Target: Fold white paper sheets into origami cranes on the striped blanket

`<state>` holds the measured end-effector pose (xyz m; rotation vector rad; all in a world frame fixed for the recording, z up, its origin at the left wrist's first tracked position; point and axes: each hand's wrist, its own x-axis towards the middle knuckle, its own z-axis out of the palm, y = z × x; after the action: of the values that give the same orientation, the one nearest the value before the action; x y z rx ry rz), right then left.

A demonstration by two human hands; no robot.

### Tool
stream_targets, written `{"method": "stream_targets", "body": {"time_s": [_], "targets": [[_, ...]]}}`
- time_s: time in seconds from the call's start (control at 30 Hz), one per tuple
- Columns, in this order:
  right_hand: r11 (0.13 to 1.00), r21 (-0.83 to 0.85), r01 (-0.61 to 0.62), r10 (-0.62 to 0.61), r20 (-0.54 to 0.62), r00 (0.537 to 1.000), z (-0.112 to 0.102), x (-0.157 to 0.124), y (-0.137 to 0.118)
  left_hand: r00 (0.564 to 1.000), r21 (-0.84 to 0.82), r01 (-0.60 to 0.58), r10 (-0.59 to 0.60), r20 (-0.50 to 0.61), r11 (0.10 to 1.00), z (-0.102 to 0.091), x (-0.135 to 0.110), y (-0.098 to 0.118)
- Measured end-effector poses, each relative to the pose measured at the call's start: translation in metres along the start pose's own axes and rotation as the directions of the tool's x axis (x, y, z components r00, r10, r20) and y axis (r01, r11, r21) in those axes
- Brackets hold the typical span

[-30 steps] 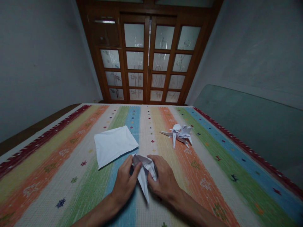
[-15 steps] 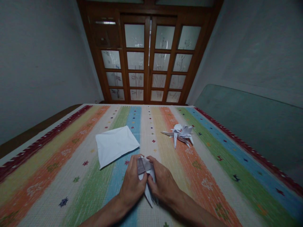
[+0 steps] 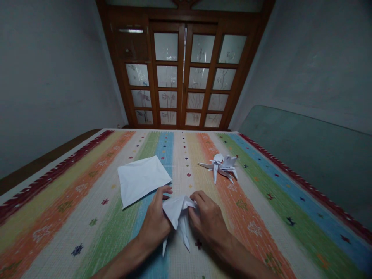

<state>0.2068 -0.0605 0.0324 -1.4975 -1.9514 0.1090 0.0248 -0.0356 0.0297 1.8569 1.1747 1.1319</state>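
Left hand [image 3: 155, 223], right hand [image 3: 208, 221], pinching folded paper [image 3: 174, 211]

Head-worn camera, facing forward and down

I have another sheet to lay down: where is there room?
The widest bare patch of the striped cover lies left of the white paper sheet, out to the red border. Another lies right of the origami figure and right hand, across the green and blue stripes. It is crowded centrally, where the left hand and folded paper sit beside the sheet.
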Motion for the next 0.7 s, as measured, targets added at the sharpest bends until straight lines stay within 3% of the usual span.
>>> {"method": "stream_targets", "body": {"time_s": [0.13, 0.3, 0.43, 0.53, 0.7], "targets": [[0.991, -0.104, 0.085, -0.087, -0.016, 0.996, -0.006, 0.004, 0.008, 0.989, -0.022, 0.006, -0.003, 0.149, 1.0, -0.016, 0.007, 0.007], [0.97, -0.159, 0.182, -0.191, -0.047, 0.98, -0.014, 0.01, 0.017, 0.942, -0.044, 0.003, 0.012, 0.334, 0.999, -0.035, 0.01, 0.014], [0.979, -0.105, 0.175, -0.181, -0.047, 0.982, -0.017, 0.015, 0.021, 0.945, -0.005, 0.031, -0.028, 0.326, 1.0, -0.035, 0.013, 0.011], [0.99, -0.043, 0.132, -0.134, -0.047, 0.99, -0.016, 0.016, 0.023, 0.96, 0.168, -0.015, -0.033, 0.279, 0.986, -0.031, 0.014, 0.009], [1.0, 0.03, 0.004, -0.004, 0.002, 1.0, -0.015, 0.016, 0.023, 0.975, 0.525, -0.177, 0.075, 0.21, 0.833, -0.029, 0.012, 0.01]]}}
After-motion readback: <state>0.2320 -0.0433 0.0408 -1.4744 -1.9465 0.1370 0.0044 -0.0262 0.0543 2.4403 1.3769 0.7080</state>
